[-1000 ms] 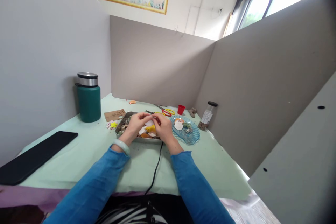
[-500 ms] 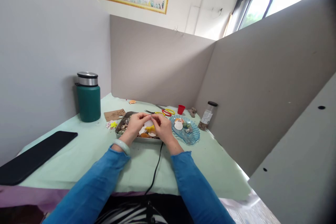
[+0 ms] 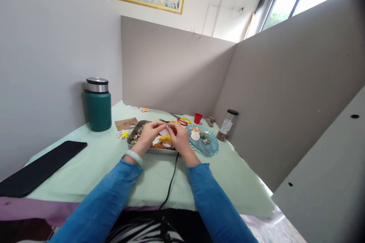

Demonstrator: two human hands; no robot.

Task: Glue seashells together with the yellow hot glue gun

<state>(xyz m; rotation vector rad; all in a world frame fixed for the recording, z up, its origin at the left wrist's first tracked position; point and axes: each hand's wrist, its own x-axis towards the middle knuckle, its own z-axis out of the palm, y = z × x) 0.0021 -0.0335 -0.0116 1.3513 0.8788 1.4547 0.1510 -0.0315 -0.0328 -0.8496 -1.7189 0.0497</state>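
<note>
My left hand (image 3: 150,135) and my right hand (image 3: 178,136) meet above a metal tray (image 3: 152,152), their thumbs and fingers pinched together. Something small and pale shows at the fingertips, too small to name. Just below them is a white rounded piece (image 3: 164,132); whether it is held or lies in the tray I cannot tell. The tray contains several shell-like pieces, among them a yellow piece (image 3: 165,139) and an orange-brown one (image 3: 159,146). My hands cover part of the tray.
Right of the tray sits a blue scalloped plate (image 3: 207,151) holding a white disc and small pieces. Behind are scissors (image 3: 184,121), a red cup (image 3: 198,118) and a clear jar (image 3: 227,125). Leftward stand a green flask (image 3: 98,110) and a black mat (image 3: 42,167). A black cable (image 3: 171,182) crosses the front.
The whole view has shifted slightly. Both hands stay pinched together over the tray, with only a slight change at the fingers.
</note>
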